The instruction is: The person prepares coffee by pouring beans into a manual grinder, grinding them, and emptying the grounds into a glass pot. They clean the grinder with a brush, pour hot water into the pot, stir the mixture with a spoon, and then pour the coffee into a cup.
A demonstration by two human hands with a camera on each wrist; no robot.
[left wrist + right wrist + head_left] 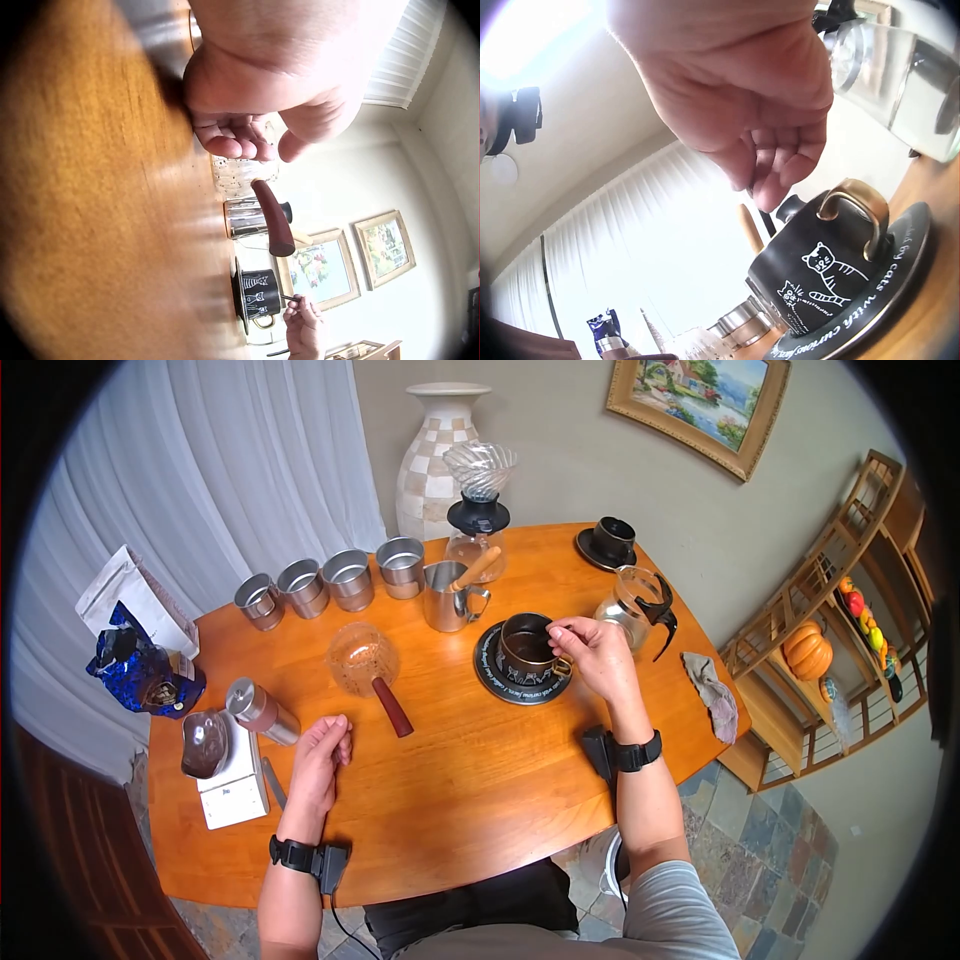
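My right hand (pixel 600 655) pinches the top of a thin dark stick-like utensil (pixel 768 222) between thumb and fingers. Its lower end is hidden inside a black cup (pixel 817 262) that has a gold handle and white cat drawings. The cup stands upright on a black saucer (pixel 490 678) with white lettering round its rim. Dark liquid (pixel 525 644) shows in the cup. My left hand (pixel 322 760) rests on the table with fingers loosely curled and holds nothing. Just beyond it lies a speckled clear glass vessel (pixel 362 655) with a dark red handle (pixel 274 217).
A glass pot (pixel 625 605) with a black handle stands right of the cup. Behind are a steel pitcher (pixel 445 600), a glass dripper (pixel 480 470) and several steel canisters (pixel 350 580). A white scale (pixel 232 800), steel grinder (pixel 262 710) and blue bag (pixel 140 670) occupy the left; a cloth (pixel 710 695), the right edge.
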